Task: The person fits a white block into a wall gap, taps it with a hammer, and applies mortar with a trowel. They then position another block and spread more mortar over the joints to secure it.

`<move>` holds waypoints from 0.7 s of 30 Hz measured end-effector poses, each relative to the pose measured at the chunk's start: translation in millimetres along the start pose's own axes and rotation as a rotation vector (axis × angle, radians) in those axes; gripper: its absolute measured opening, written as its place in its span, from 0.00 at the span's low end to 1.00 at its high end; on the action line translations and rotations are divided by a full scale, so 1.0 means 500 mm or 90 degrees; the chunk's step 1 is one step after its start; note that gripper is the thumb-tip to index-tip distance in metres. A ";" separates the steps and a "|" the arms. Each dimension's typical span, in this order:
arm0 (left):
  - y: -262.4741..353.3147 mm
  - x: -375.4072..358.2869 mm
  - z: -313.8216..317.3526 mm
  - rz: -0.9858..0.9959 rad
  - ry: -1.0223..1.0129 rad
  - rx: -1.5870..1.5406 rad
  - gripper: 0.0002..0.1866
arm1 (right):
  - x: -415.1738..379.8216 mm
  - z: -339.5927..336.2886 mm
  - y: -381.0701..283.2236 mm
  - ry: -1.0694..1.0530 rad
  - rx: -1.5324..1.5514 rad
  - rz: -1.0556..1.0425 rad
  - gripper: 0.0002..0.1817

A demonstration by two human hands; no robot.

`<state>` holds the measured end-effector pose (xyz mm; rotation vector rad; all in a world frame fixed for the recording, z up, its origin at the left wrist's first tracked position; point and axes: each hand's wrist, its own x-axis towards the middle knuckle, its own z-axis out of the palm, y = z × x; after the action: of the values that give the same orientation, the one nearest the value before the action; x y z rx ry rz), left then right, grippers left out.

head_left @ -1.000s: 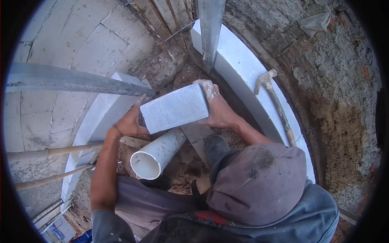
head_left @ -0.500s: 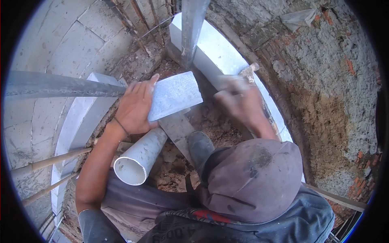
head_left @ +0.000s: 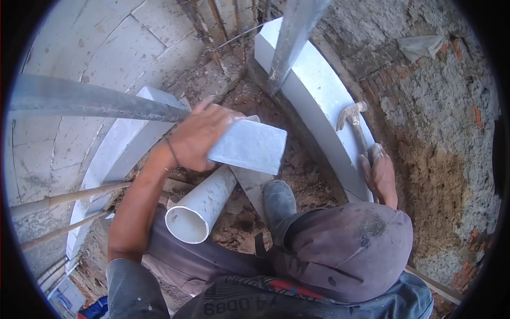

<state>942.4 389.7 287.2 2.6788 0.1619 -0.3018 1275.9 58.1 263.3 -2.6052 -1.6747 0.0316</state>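
A pale rectangular block is gripped at its left end by my left hand, above the ground between my legs. On the right, my right hand has its thumb and fingers around the lower handle of a claw hammer. The hammer's head rests on top of a curved row of white blocks. Below the held block, a white pipe lies with its open end toward me, beside a flat grey board.
My boot stands on the soil near the board. One metal pole crosses at left and another rises at the top. Another white block row, wooden sticks, rusty rebar and a rough wall surround the space.
My right hand has moved from beside the white row, where it was blurred, down and outward to the hammer handle. The held block has tilted the other way. The whole view has shifted slightly.
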 end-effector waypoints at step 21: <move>-0.074 -0.048 0.059 0.030 0.164 -0.038 0.57 | 0.061 -0.042 -0.246 -0.230 0.665 -0.130 0.08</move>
<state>907.7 408.2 251.7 2.6479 0.1827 0.0629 1177.7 136.1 290.7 -1.6796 -1.3971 1.0869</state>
